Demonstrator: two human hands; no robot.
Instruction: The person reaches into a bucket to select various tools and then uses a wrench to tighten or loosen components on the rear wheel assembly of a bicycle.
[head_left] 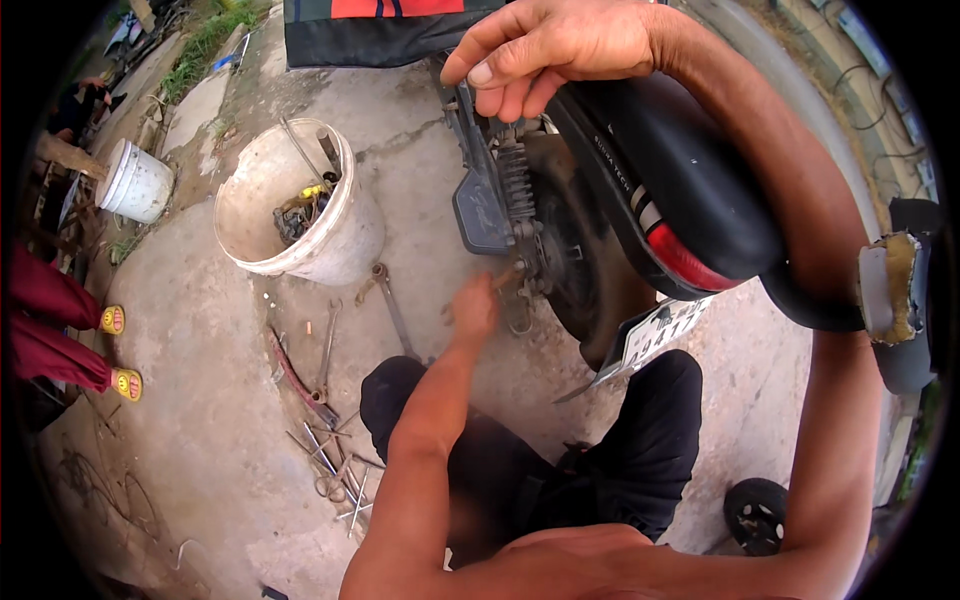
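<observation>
My left hand is closed beside the hub of the motorbike's rear wheel. It grips a brownish rod-like tool whose far end reaches the axle; its exact kind is blurred. Over the front of the black seat, my right hand hangs with loosely bent fingers and nothing visible in it. A coil-spring shock absorber and a dark plastic cover stand just above the left hand. The red tail light and white number plate are at the bike's rear.
Left of the bike stands a white bucket with tools and parts inside. Wrenches and other hand tools lie on the concrete. A person in maroon trousers stands far left, near a second bucket. A small wheel lies lower right.
</observation>
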